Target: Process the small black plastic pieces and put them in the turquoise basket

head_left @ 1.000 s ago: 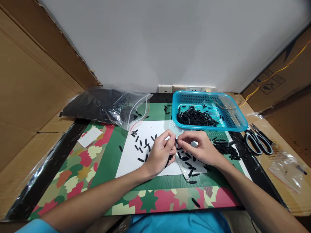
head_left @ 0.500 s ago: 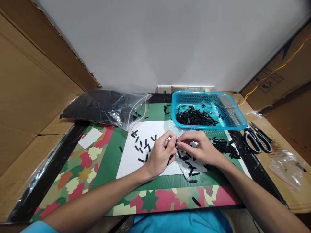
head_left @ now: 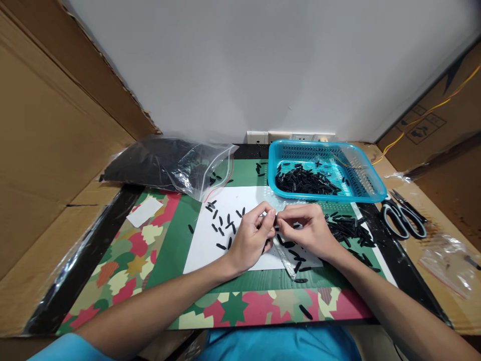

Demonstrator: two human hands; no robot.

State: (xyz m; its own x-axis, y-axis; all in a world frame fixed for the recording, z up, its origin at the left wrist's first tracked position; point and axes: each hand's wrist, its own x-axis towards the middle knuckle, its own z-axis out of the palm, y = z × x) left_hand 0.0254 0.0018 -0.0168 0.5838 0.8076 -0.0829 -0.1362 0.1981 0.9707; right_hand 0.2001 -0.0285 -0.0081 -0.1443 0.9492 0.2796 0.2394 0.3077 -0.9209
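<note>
Left hand (head_left: pixel 251 238) and right hand (head_left: pixel 306 231) meeting mid-bench, both grips pinched shut on 1 small black plastic piece (head_left: pixel 275 221), above white paper sheet (head_left: pixel 210 250).

My left hand (head_left: pixel 251 239) and right hand (head_left: pixel 306 231) pinch a small black piece (head_left: pixel 275 221) together, just before the blue basket (head_left: pixel 370 188).

Even, bright, diffuse light falls from above, leaving only soft, short shadows under the hands. The clear plastic bag (head_left: pixel 176 165) at the back left carries pale glare streaks. The wide lens bows the cardboard walls (head_left: pixel 48 150) outward at the edges. Focus is sharp at centre, softer toward the corners.
</note>
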